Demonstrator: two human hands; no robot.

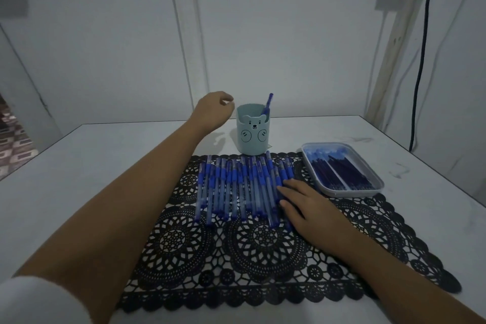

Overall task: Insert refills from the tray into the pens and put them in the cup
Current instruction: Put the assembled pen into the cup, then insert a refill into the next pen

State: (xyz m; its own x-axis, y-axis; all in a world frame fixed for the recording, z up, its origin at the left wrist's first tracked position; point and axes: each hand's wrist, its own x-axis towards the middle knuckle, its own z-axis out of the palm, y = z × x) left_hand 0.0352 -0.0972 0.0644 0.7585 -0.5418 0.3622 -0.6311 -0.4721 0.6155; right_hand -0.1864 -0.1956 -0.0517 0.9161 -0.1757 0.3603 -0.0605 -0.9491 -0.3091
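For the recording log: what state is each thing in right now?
Cup: upright, one pen inside.
Pen in cup: leaning right.
Row of pens: lying on mat.
Tray: holding refills.
Left hand: beside cup, holding nothing.
Right hand: fingers resting on rightmost pens.

We wear a white sleeve (pixel 39 300) on the left arm, its edge ending near the elbow. Our left hand (pixel 213 110), right hand (pixel 313 208) and both forearms are bare.
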